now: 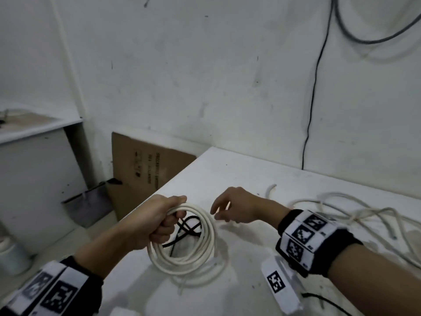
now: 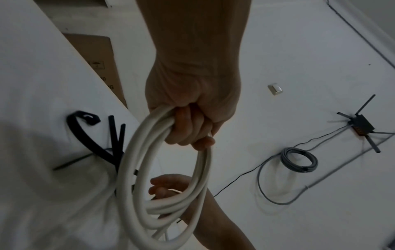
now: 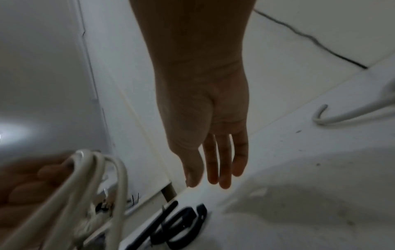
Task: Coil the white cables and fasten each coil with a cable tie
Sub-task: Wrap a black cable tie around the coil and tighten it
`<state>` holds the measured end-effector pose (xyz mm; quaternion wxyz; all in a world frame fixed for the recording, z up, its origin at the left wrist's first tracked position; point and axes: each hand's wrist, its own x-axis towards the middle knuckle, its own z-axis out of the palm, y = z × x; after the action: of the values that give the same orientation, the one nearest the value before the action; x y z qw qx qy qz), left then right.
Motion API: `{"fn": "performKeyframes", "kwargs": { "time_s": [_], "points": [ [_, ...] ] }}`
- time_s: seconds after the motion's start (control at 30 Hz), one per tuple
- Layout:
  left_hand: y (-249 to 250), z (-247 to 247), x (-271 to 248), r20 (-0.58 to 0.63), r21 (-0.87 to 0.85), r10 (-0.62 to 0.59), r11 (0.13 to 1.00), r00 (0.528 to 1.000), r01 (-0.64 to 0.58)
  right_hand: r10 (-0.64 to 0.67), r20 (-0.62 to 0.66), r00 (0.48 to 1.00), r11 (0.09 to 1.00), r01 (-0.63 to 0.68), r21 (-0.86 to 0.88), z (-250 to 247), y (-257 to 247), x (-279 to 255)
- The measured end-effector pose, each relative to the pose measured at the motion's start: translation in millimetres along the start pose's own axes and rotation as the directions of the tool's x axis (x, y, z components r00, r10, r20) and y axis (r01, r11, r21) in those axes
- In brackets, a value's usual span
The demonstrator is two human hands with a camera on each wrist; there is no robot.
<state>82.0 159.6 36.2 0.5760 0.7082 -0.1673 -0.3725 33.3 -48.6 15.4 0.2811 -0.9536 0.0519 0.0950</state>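
Note:
My left hand (image 1: 159,222) grips a coil of white cable (image 1: 193,254) by its top left, holding it above the white table (image 1: 239,179); the wrist view shows the fingers of that left hand (image 2: 188,128) curled round the coil (image 2: 136,169). Black cable ties (image 1: 189,229) lie on the table behind and under the coil, also seen as black ties (image 3: 177,225) from the right wrist. My right hand (image 1: 227,210) hovers just right of the coil, fingers loose and straight, holding nothing. The right hand's fingers (image 3: 218,162) hang above the ties.
A loose tangle of white cable (image 1: 341,208) spreads over the right of the table. A white tagged block (image 1: 280,283) lies near the front. A cardboard sheet (image 1: 145,169) leans beside the table's left edge. A black wire (image 1: 312,106) runs down the wall.

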Motion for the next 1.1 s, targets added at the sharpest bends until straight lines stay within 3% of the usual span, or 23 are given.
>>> {"fn": "performKeyframes", "kwargs": {
  "time_s": [0.3, 0.43, 0.53, 0.63, 0.7, 0.77, 0.83, 0.97, 1.1],
  "points": [
    [-3.5, 2.1, 12.2, 0.049, 0.002, 0.000, 1.000, 0.999, -0.001, 0.004, 0.002, 1.000, 0.984, -0.004, -0.179, 18.0, -8.2, 24.9],
    [-0.3, 13.9, 18.8, 0.091, -0.013, 0.005, 1.000, 0.996, -0.004, -0.074, -0.150, 0.986, 0.954, 0.027, -0.298, 1.5, -1.9, 19.6],
    [3.9, 27.8, 23.0, 0.116, -0.025, 0.037, 0.999, 0.993, -0.034, -0.257, -0.257, 0.931, 0.867, 0.105, -0.487, -15.8, 3.7, 2.3],
    [9.2, 48.5, 25.7, 0.139, -0.028, 0.071, 0.997, 0.988, -0.068, -0.488, -0.391, 0.781, 0.731, 0.120, -0.672, -30.9, 15.6, -25.8],
    [13.1, 64.0, 26.3, 0.162, -0.022, 0.088, 0.996, 0.983, -0.086, -0.555, -0.522, 0.648, 0.770, 0.163, -0.617, -39.6, 25.9, -44.2],
    [18.4, 82.0, 26.3, 0.191, -0.019, 0.108, 0.994, 0.976, -0.106, -0.539, -0.604, 0.587, 0.833, 0.269, -0.483, -46.6, 30.3, -65.2],
    [24.0, 100.3, 26.2, 0.216, -0.015, 0.123, 0.992, 0.969, -0.123, -0.406, -0.684, 0.606, 0.911, 0.331, -0.247, -52.5, 32.9, -89.9],
    [33.5, 141.6, 25.7, 0.281, -0.016, 0.167, 0.985, 0.945, -0.169, -0.074, -0.659, 0.748, 0.953, 0.248, 0.174, -59.9, 45.3, -138.9],
    [37.3, 186.5, 27.5, 0.320, -0.043, 0.210, 0.977, 0.924, -0.207, 0.073, -0.677, 0.733, 0.897, 0.248, 0.366, -63.6, 64.4, -177.9]
  ]
}}
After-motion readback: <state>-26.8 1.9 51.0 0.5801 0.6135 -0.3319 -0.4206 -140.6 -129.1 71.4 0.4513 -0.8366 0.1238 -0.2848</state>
